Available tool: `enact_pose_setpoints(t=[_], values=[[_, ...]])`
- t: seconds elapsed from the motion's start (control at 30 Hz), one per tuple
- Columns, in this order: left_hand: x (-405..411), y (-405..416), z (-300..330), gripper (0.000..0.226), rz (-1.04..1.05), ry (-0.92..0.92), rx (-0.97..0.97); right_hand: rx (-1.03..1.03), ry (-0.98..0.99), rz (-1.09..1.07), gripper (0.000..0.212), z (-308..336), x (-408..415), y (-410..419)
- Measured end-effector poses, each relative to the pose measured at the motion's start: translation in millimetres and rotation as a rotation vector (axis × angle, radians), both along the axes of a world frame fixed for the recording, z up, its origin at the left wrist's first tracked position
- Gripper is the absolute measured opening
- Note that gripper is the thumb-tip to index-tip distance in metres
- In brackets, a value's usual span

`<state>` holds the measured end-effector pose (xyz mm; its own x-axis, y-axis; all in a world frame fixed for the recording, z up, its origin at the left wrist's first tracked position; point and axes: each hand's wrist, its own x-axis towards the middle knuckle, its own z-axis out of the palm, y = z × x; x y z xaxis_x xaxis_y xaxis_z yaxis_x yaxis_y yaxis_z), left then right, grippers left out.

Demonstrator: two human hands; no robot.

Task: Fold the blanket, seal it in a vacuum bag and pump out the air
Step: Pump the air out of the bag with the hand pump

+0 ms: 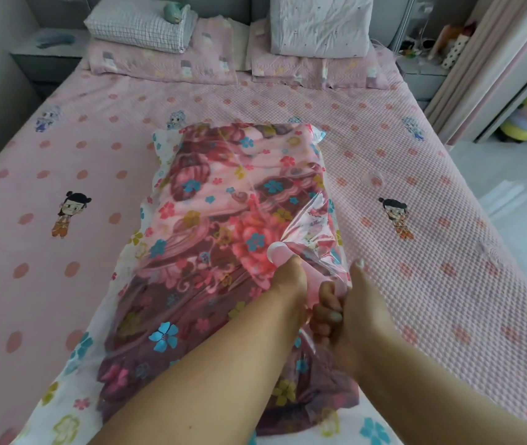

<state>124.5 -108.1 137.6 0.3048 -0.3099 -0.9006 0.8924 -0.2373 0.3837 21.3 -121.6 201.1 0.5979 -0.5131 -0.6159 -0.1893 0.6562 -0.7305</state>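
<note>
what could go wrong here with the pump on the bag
The pink pump lies tilted under the left hand and right hand, so it may slip off the valve and let air back in. The bag is creased beside it; that fold could get pinched. The blanket still looks puffy.

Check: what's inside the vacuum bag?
The vacuum bag holds a folded floral blanket, visible through the clear plastic. Both hands, left hand and right hand, grip a pink pump on top; the valve beneath is covered.
</note>
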Motion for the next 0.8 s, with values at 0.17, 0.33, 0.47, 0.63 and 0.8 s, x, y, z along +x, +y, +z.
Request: enact_pose_setpoints(t=[0.17,0.33,0.47,0.63,0.8], values=[[2.6,2.8,1.8,0.048,-0.095,-0.037,0.044,0.112,-0.094,0.135,0.074,3.9,-53.2,0.1],[0.9,-1.0,0.4,0.049,-0.055,-0.029,0.006,0.152,-0.05,-0.05,0.074,-0.1,-24.8,-3.1],[0.0,-3.4,0.7,0.062,-0.096,-0.064,-0.008,0.017,0.016,0.017,0.064,4.2,0.3,-8.3],[4.1,0.9,2.7,0.043,-0.135,-0.071,0.051,0.084,-0.159,0.134,0.072,8.6,-49.9,-4.8],[1.8,-3.2,5.6,0.059,-0.063,-0.02,-0.02,0.167,-0.11,-0.026,0.074,3.3,-22.5,-4.2]])
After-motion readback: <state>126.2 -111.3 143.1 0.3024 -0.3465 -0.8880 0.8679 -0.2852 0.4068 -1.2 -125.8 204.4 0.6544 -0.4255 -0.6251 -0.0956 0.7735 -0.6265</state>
